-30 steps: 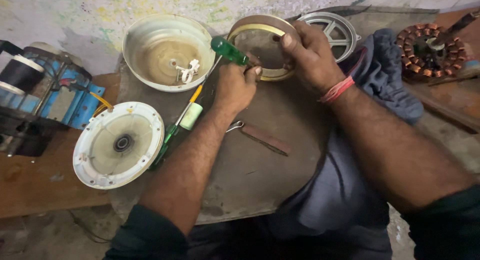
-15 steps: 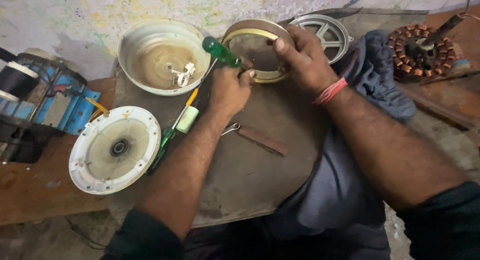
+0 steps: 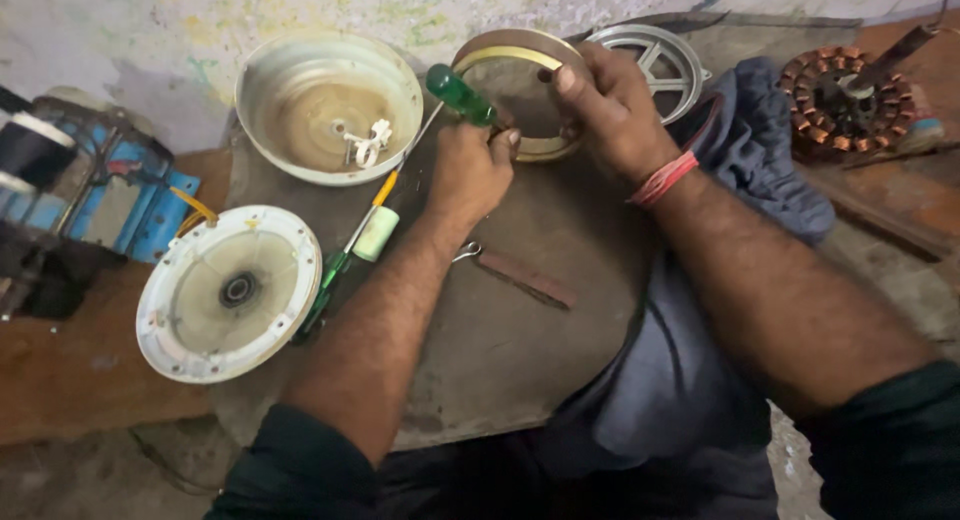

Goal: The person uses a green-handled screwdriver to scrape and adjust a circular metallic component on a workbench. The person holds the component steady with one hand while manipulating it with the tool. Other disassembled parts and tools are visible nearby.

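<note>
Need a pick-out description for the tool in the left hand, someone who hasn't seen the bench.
On the round grey work surface, go to the far edge where both hands meet at the metal ring with a yellow inner rim. The left hand grips a screwdriver with a translucent green handle, raised off the surface, unlike the screwdrivers lying flat.

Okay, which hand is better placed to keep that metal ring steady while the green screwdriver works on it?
The right hand, probably: it already grips the metal ring at its rim, while the left hand holds the green screwdriver.

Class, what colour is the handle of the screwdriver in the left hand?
Green, translucent; the screwdriver handle shows best in the head view.
</note>
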